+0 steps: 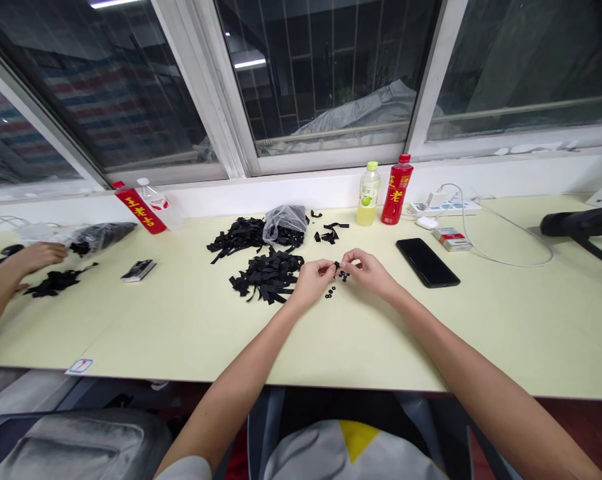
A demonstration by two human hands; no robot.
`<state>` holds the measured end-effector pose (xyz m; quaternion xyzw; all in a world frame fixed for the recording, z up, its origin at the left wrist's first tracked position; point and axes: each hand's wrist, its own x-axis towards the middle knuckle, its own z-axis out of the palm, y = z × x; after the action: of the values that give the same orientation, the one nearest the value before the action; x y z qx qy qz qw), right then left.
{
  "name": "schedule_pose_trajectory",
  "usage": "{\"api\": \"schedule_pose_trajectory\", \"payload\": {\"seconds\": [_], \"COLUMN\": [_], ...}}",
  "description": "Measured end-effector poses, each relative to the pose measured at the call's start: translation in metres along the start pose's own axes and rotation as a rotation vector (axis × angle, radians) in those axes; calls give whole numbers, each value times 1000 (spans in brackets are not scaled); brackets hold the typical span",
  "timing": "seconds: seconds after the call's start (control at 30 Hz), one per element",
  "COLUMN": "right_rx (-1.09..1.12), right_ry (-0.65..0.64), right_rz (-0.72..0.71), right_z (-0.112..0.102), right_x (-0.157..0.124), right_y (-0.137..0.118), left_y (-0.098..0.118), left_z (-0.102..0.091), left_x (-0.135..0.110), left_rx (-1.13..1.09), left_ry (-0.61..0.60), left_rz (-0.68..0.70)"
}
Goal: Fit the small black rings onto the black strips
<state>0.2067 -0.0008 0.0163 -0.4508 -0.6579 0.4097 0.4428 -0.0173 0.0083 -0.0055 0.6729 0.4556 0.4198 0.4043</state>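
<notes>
My left hand (313, 280) is closed in a pinch on a small black piece (337, 265). From the other side my right hand (369, 270) meets it, thumb and forefinger pinched at the same piece; its exact shape is too small to tell. Several tiny black rings (333, 289) lie on the table just below the fingertips. Beside my left hand is a pile of short black strips (268, 275). A second heap of black strips (241, 235) lies behind it, partly under a clear plastic bag (285, 225). A few loose black strips (331, 233) are farther back.
On the pale yellow table (361, 347), a black phone (427, 262), a cigarette box (451, 239) and a white cable (518, 265) lie to the right. Bottles, including a red bottle (397, 190), stand along the window wall. Another person's hand (43, 257) works at far left.
</notes>
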Motion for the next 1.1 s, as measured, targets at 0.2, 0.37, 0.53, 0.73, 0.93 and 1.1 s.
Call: {"api": "schedule_pose_trajectory", "payload": {"seconds": [0.2,0.37,0.53,0.73,0.93,1.1], "right_rx": [206,304,314,383,448,423], "right_ry": [-80,-90,-96,-107,-140,-136], "right_rz": [57,102,93,94,120,76], "right_z": [5,7,6,10,17,23], "right_x": [0,-1,-3,-5,-5,-6], "right_y": [0,-1,-6,-9,-8,-8], "left_y": [5,9,14,15,11,3], "left_z": [0,-1,-2,-5,-1,1], "left_x": [-4,-6,-7,-4,-6,-7], "left_rx": [15,18,-42,-103,-106,-31], "left_ry": [-36,-44,-56,-46,-75,-14], "left_rz": [58,80,103,113,115,101]}}
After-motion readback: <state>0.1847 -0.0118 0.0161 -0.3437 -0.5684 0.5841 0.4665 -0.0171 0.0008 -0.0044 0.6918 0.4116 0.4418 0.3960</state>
